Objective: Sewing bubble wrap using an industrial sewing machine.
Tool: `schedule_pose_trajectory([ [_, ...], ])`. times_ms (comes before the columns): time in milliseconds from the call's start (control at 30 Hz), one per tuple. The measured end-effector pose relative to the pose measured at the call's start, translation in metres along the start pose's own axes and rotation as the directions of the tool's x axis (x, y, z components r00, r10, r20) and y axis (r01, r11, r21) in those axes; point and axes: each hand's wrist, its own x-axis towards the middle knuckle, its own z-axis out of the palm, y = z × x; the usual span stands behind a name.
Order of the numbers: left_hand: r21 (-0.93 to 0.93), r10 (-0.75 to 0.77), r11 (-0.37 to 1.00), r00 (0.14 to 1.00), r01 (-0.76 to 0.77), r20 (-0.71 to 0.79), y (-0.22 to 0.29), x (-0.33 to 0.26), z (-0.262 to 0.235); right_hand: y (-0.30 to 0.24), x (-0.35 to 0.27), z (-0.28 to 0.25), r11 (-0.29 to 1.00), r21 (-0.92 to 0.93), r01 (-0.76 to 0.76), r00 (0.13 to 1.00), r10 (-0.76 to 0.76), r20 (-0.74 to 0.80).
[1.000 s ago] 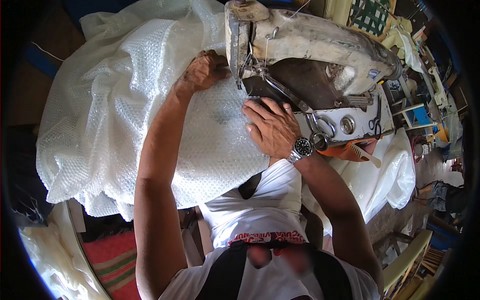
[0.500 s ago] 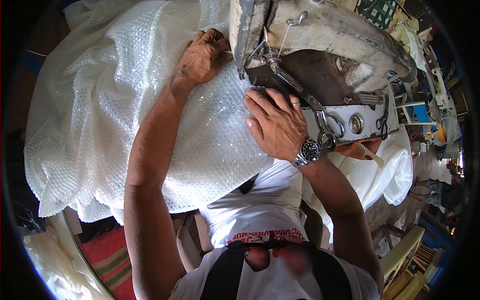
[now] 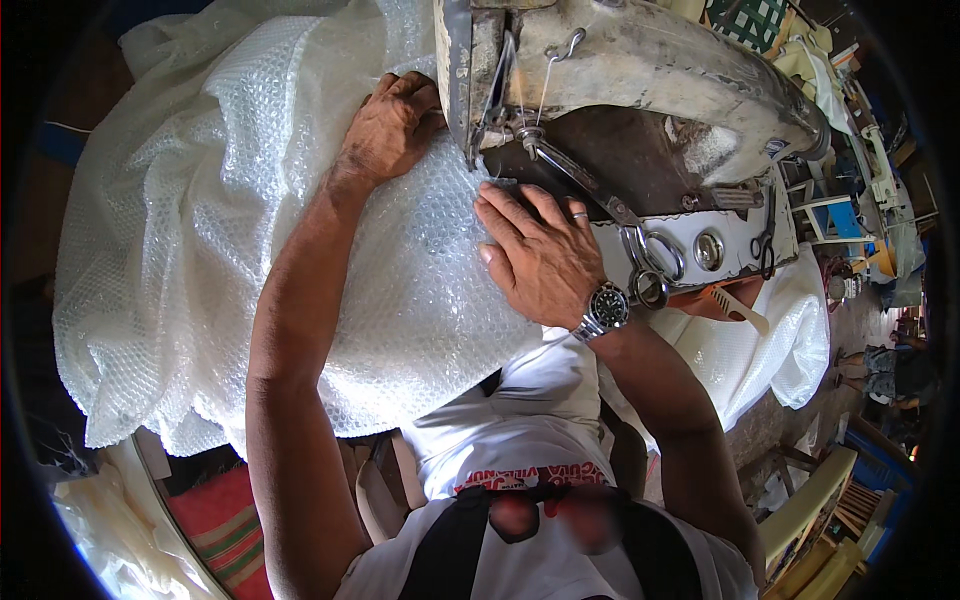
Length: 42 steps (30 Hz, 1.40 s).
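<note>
A large sheet of bubble wrap point(image 3: 400, 270) spreads in folds over the work surface and runs under the head of a worn sewing machine point(image 3: 650, 65). My left hand point(image 3: 393, 128) has its fingers curled down on the wrap, pinching it just left of the machine's needle end. Nearer to me, my right hand point(image 3: 545, 248) lies flat at the wrap's right edge, fingers stretched toward the needle area. Its wrist carries a metal watch point(image 3: 606, 308). Thread hangs by the needle bar; the needle point is hard to make out.
Metal scissors point(image 3: 640, 250) lie right of my right hand, by a small round metal dish point(image 3: 709, 250). Smaller dark scissors point(image 3: 765, 245) rest at the machine bed's right end. More bubble wrap point(image 3: 770, 350) hangs below. A person point(image 3: 885, 375) stands far right.
The machine, scissors and both hands appear slightly further left in the picture. The thread by the needle bar lies differently. Both hands keep their poses on the bubble wrap.
</note>
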Motion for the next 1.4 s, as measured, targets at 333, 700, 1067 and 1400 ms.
schedule_pose_trajectory([
  [333, 0.122, -0.042, 0.992, 0.999, 0.044, -0.025, 0.005, 0.001, -0.007, -0.002, 0.003, 0.007, 0.999, -0.014, -0.044, 0.995, 0.043, -0.093],
  [700, 0.375, -0.655, 0.56, 0.672, 0.739, -0.346, 0.123, -0.159, -0.157, 0.012, -0.105, -0.041, 0.62, 0.785, 0.018, 0.994, 0.075, -0.081],
  [1067, 0.563, -0.645, 0.638, 0.764, 0.525, 0.017, -0.028, -0.234, -0.158, -0.07, -0.12, 0.099, 0.072, 0.981, -0.18, 0.979, 0.115, 0.171],
  [1400, 0.761, -0.654, 0.5, 0.756, 0.414, 0.019, 0.007, -0.13, -0.193, -0.022, -0.171, 0.008, 0.513, 0.845, -0.154, 0.971, -0.079, 0.226],
])
